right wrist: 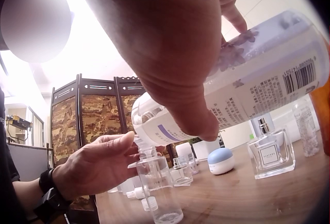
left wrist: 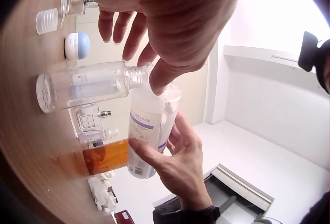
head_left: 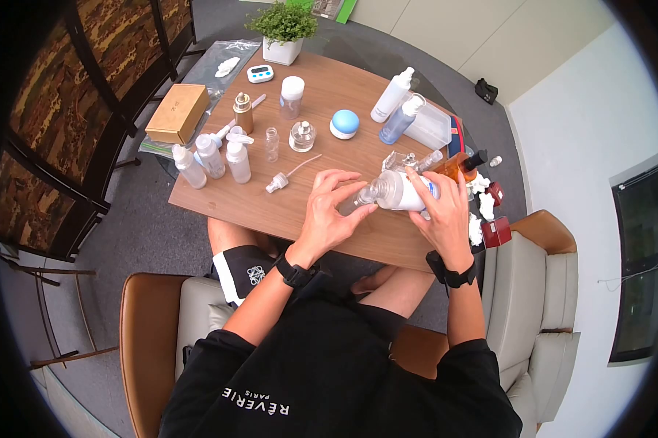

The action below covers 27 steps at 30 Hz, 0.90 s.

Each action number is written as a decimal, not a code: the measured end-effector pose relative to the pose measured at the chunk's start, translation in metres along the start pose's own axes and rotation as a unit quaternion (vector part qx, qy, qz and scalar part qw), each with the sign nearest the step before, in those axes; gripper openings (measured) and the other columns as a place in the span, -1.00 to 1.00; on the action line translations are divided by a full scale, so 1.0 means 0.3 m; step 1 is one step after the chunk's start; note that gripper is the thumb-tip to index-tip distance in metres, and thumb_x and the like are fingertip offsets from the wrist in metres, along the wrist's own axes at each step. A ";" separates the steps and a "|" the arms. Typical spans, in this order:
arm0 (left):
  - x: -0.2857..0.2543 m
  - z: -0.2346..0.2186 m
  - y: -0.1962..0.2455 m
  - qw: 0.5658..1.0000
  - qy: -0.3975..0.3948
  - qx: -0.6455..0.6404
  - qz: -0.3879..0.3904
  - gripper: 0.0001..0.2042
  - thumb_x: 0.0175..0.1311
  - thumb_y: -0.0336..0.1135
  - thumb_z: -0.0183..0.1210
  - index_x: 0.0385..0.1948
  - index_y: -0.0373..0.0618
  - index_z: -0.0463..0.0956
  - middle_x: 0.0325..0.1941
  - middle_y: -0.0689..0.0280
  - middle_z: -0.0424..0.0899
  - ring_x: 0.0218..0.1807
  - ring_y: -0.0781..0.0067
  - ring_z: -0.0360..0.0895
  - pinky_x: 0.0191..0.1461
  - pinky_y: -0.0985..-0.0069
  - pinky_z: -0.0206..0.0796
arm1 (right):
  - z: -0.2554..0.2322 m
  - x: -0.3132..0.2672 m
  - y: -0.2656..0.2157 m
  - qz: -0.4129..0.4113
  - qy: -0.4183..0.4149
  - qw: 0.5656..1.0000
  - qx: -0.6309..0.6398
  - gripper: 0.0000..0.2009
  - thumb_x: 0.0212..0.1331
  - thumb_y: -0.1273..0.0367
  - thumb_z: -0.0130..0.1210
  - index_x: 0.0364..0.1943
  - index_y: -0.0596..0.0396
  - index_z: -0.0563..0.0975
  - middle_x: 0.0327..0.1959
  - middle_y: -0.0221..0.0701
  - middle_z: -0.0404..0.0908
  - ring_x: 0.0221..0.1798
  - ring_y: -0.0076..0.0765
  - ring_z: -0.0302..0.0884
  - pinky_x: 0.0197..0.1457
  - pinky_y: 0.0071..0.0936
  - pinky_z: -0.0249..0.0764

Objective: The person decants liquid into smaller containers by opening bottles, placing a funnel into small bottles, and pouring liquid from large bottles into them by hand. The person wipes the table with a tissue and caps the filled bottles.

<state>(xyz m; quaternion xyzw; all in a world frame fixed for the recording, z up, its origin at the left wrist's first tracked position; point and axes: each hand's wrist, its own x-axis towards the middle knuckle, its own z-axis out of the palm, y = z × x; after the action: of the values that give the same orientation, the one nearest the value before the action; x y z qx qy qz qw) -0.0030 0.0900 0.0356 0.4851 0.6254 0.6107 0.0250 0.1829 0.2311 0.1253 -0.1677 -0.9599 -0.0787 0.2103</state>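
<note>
My right hand (head_left: 446, 212) grips a large white lotion bottle (right wrist: 268, 79) with a printed label and purple stripe, tilted mouth-down to the left. Its mouth meets the neck of a clear empty-looking bottle (left wrist: 85, 87), which stands upright on the table. Thumb and fingers of my left hand (head_left: 329, 215) pinch around that neck, where the two mouths come together. In the right wrist view the clear bottle (right wrist: 160, 188) shows below the left fingers. A loose spray pump (head_left: 278, 182) with a thin tube lies left of my left hand.
Around them stand a glass perfume bottle (head_left: 302, 136), a blue-lidded jar (head_left: 344, 124), a blue pump bottle (head_left: 402, 120), an amber bottle (head_left: 457, 168) and several frosted bottles at left. A potted plant (head_left: 281, 29) sits at the far edge. Crumpled tissues (head_left: 486, 208) lie at right.
</note>
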 end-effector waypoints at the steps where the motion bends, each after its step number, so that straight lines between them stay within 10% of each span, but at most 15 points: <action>1: 0.000 0.000 -0.001 1.000 0.001 0.000 0.000 -0.59 -0.02 -0.30 0.59 -0.06 -0.12 0.78 0.12 0.21 0.75 0.24 0.10 0.55 0.33 0.18 0.43 | 0.000 0.000 -0.001 0.001 -0.001 1.000 0.001 -0.07 -0.23 0.43 0.52 0.45 -0.32 0.47 0.11 -0.32 0.56 0.22 -0.13 0.52 0.57 0.25 0.16; 27: 0.009 0.000 0.017 1.000 -0.005 0.021 0.010 -0.59 -0.03 -0.32 0.60 -0.07 -0.14 0.77 0.18 0.19 0.72 0.28 0.07 0.53 0.34 0.16 0.42 | 0.055 -0.048 0.044 0.075 0.052 0.989 0.119 -0.18 -0.11 0.34 0.54 0.41 -0.04 0.50 0.13 -0.26 0.68 0.20 -0.03 0.62 0.49 0.18 0.32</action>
<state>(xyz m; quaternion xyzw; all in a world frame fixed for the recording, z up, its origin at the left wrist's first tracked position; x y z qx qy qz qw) -0.0016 0.0908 0.0411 0.4950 0.6327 0.5954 0.0115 0.1936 0.2430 0.1053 -0.2091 -0.9348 0.0434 0.2837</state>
